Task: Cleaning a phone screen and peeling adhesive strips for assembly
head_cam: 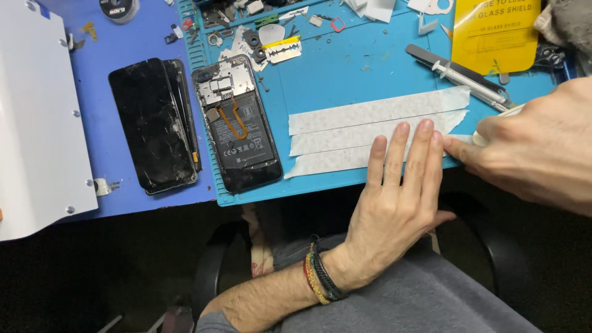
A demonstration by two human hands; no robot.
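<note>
Three strips of white tape (370, 114) lie side by side on a blue work mat (345, 68). My left hand (398, 197) lies flat with its fingers pressing on the two nearer strips at the mat's front edge. My right hand (536, 145) is closed around a pale roll of tape (493, 126) at the right end of the strips, index finger pointing at my left fingertips. An opened phone (237, 120) with its battery and orange flex cable exposed lies to the left on the mat.
Two cracked black screen panels (154, 123) rest on the darker blue mat at left, beside a white panel (31, 117). A yellow screen-protector packet (493, 34), a black tool and a syringe (462, 74), a razor blade (282, 52) and several small parts lie at the back.
</note>
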